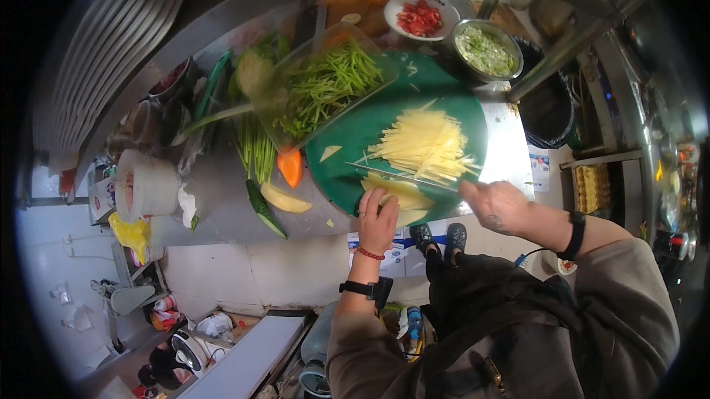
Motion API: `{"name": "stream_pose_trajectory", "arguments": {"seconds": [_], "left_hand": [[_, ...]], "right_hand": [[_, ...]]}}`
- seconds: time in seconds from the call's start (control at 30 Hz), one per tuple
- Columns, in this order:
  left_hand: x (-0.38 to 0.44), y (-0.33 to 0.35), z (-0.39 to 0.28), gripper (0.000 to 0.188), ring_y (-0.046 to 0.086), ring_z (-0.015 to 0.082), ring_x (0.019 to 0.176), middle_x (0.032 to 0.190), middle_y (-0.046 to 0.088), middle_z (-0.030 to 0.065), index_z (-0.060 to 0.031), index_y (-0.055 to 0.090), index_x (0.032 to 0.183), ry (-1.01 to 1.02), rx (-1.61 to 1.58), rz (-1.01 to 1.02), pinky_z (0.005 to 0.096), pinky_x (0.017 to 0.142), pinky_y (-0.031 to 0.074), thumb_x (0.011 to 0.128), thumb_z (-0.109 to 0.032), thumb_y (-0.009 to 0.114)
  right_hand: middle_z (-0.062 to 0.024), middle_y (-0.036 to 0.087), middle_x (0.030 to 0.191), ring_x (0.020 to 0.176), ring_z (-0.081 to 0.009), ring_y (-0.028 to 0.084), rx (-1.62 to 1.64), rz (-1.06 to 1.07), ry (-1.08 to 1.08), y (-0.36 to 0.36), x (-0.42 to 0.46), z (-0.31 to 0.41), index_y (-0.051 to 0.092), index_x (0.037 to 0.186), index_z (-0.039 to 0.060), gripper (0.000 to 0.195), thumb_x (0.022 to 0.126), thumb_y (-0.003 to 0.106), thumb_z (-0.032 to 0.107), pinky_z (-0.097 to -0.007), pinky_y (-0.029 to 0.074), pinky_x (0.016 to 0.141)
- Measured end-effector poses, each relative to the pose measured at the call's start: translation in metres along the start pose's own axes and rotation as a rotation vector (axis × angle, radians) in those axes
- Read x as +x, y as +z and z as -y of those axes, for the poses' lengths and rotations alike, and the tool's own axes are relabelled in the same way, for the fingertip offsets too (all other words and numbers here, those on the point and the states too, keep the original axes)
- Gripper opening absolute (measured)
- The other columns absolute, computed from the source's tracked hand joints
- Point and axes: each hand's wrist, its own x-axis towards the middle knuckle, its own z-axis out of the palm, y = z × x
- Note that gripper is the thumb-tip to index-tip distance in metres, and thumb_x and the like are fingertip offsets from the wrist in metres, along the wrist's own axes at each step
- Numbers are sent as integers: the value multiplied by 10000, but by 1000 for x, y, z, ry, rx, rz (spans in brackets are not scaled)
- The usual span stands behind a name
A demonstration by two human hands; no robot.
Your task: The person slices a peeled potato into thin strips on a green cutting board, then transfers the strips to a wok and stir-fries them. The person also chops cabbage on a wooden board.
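Observation:
My right hand (493, 206) grips a kitchen knife (399, 176), whose blade I see nearly edge-on over the round green cutting board (344, 185). The blade lies between a heap of pale yellow shreds (424, 141), which look like potato, and overlapping thin slices (402, 194). With curled fingers, my left hand (378, 219) holds those slices down at the board's near edge. One small loose slice (330, 152) lies left of the blade. The knife's handle is hidden in my right fist.
A clear plastic container of green strips (333, 83) overlaps the board's left. Nearby are a carrot piece (290, 169), a cucumber piece (263, 207) and a peeled wedge (285, 198). Behind stand a white bowl of red pieces (420, 17) and a steel bowl of chopped greens (485, 50). A metal post (554, 60) rises right.

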Motion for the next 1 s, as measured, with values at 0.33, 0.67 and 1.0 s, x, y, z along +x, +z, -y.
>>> {"name": "stream_pose_trajectory", "arguments": {"seconds": [0.33,0.67,1.0], "left_hand": [[3,13,-4,174,496,374,1104,1159,557,142,-102,670,979,-2,87,-24,447,936,426,818,-163,697],[9,11,-13,182,505,357,1131,1154,567,122,-126,682,975,-54,111,-31,433,945,438,795,-151,699],[1,15,-11,183,520,377,1090,1120,565,141,-103,680,979,-53,138,-73,442,907,458,800,-139,702]], "right_hand": [[-235,638,694,642,-396,660,-32,53,-32,17,32,7,412,1013,-42,222,822,482,46,-453,529,561],[-243,626,754,678,-408,652,-47,199,-10,-7,34,13,410,1115,-61,255,898,415,72,-466,524,569],[-245,647,714,677,-394,672,-35,132,-45,-8,19,11,411,990,-59,211,827,477,58,-456,531,580]]}}
